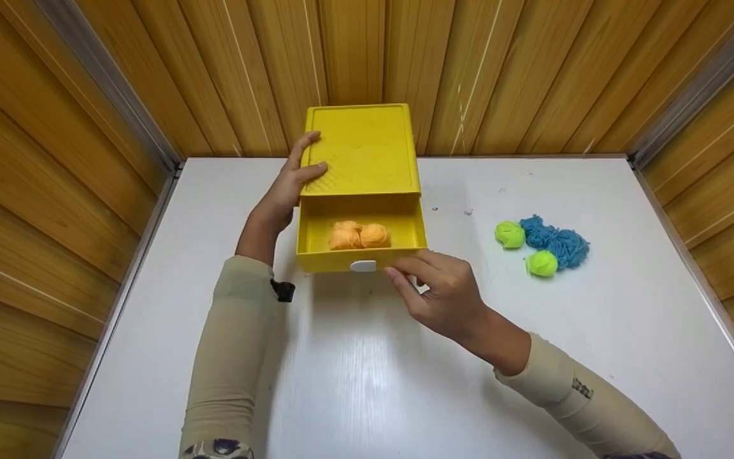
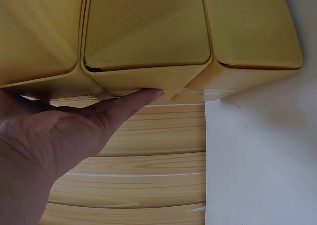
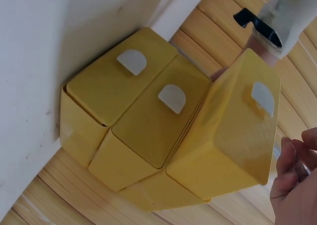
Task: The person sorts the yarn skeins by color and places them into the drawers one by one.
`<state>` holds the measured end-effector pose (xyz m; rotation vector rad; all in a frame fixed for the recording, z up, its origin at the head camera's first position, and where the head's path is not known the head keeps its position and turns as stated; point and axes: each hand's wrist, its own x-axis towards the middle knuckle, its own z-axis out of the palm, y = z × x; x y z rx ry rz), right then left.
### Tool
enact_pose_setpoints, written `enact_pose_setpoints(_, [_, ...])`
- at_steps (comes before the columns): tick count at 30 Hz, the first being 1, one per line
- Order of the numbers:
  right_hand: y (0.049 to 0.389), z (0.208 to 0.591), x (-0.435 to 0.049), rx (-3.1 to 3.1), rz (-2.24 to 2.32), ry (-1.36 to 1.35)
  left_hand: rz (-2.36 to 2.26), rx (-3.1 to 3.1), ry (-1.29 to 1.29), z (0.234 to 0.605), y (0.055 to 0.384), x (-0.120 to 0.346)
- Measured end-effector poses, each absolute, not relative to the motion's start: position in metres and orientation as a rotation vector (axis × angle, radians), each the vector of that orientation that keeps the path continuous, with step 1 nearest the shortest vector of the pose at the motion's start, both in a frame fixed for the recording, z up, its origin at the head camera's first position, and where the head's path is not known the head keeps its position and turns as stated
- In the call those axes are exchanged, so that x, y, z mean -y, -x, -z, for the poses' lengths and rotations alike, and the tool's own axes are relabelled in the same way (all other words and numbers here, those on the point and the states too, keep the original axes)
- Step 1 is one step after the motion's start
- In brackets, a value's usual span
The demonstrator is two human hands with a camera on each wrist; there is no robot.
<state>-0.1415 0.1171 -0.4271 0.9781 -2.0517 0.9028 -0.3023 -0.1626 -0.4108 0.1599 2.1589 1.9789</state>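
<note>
A yellow drawer unit [image 1: 360,150] stands at the back of the table. Its top drawer [image 3: 247,131] is pulled out, with orange yarn balls [image 1: 359,236] inside and a white tab handle [image 1: 363,266] on its front. My left hand [image 1: 281,185] rests against the unit's left side, thumb and a finger lying over the top edge; from the left wrist view its extended fingers press the side. My right hand [image 1: 440,290] is at the drawer front's right end, fingers bent. A small gap shows between those fingertips and the drawer in the right wrist view, with nothing held.
On the table's right side lie blue yarn [image 1: 561,245] and two lime-green yarn balls [image 1: 510,234]. Two lower drawers [image 3: 143,121] are closed. Wood-patterned panels [image 1: 494,76] enclose the white table [image 1: 367,382] at the back and sides.
</note>
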Motion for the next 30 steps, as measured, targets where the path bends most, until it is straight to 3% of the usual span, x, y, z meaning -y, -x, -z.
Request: enact_pose_setpoints(30, [0.146, 0.465, -0.087, 2.142, -1.240, -0.885, -2.002, -2.142, -0.151, 0.410, 0.302, 0.161])
